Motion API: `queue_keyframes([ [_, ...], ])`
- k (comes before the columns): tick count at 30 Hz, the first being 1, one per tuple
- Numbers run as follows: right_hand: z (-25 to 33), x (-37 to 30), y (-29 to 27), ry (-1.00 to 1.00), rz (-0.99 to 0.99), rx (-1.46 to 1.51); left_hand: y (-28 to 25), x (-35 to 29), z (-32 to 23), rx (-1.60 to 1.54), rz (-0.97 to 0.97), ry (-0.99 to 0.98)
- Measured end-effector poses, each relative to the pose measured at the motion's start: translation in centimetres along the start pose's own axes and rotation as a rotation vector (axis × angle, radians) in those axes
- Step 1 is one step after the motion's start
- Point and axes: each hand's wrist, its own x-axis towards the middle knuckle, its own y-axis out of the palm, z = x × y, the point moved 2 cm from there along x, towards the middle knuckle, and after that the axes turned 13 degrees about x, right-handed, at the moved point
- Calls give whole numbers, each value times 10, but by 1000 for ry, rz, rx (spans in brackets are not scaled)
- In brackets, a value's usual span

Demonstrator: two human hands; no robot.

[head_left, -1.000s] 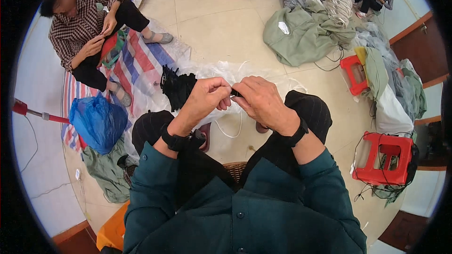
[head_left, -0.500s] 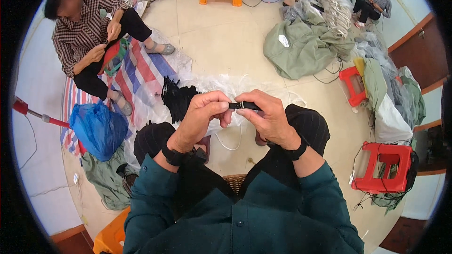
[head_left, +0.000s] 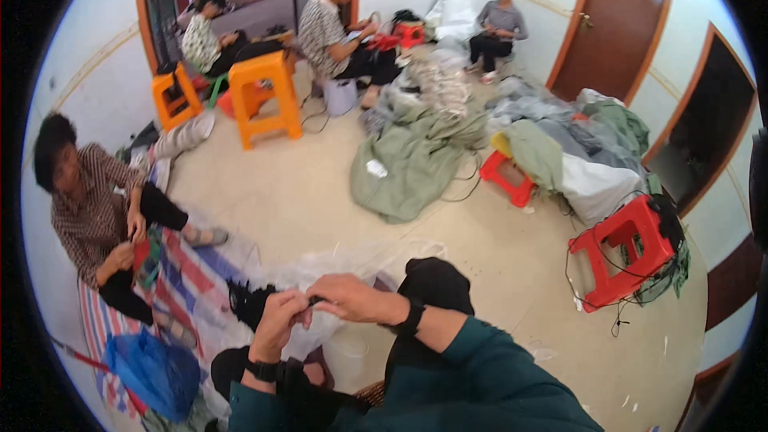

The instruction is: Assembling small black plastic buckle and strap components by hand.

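Observation:
My left hand [head_left: 278, 323] and my right hand [head_left: 350, 298] meet low in the picture, fingertips pinched together in front of my knees. Between them they hold a small black strap piece [head_left: 315, 301], mostly covered by the fingers; half a second earlier a metal fitting showed on it. Just left of my left hand lies a pile of black straps [head_left: 250, 302], on clear plastic sheeting [head_left: 302, 336] spread over the floor. Both my wrists wear black bands.
A blue plastic bag [head_left: 154, 372] rests on a striped sheet [head_left: 192, 272] at left, beside a seated person [head_left: 96, 216]. A green cloth heap [head_left: 408, 176] lies ahead. Orange stools [head_left: 266, 96] and red stools [head_left: 628, 248] stand around; several people sit farther back.
The view has tilted up and swung right, bringing the doors and far people into sight. My hands now appear lower and further left, still pinching the strap piece.

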Motion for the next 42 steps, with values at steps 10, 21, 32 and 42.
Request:
queue_keyframes([
  [10,-9,-9,-10,90,95,-77,2,20,25,-91,111,-49],
  [21,-15,-12,-8,150,169,-143,5,21,33,-70,155,-57],
  [32,-20,-12,-6,213,169,-140,-1,30,48,-87,163,-74],
  [42,-20,-13,-8,141,65,-182,6,34,48,-120,118,-102],
])
